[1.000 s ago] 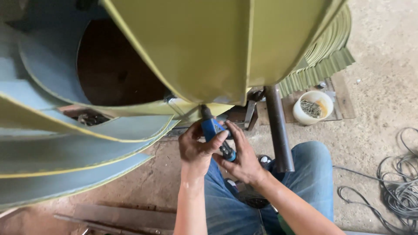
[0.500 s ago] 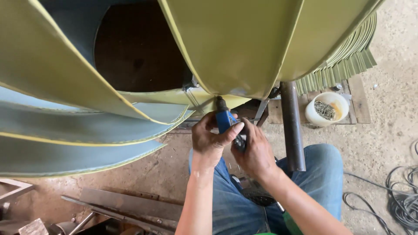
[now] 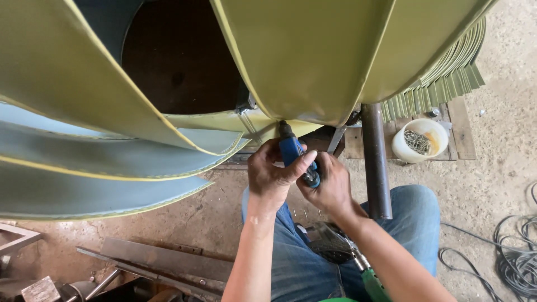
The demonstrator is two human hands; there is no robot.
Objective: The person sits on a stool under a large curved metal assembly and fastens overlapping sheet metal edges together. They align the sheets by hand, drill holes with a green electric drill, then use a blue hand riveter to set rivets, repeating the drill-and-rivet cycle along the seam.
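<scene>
My left hand (image 3: 272,173) and my right hand (image 3: 330,187) both wrap around a small blue hand tool (image 3: 292,150). Its dark tip presses up against the seam where the olive-green curved metal blades (image 3: 313,56) meet near the hub. Light-blue undersides of other blades (image 3: 84,184) fan out to the left. My blue-jeaned legs (image 3: 403,223) are below, with a green-handled power tool (image 3: 358,263) lying across my lap.
A dark steel post (image 3: 375,162) stands right of my hands. A white tub of metal fasteners (image 3: 419,140) sits on a wooden pallet. Black cables (image 3: 503,257) coil on the concrete at right. Steel bars and scrap (image 3: 156,263) lie at lower left.
The view has shifted left and closer to the blades; my hands keep their hold on the blue tool, which has risen to touch the blade seam.
</scene>
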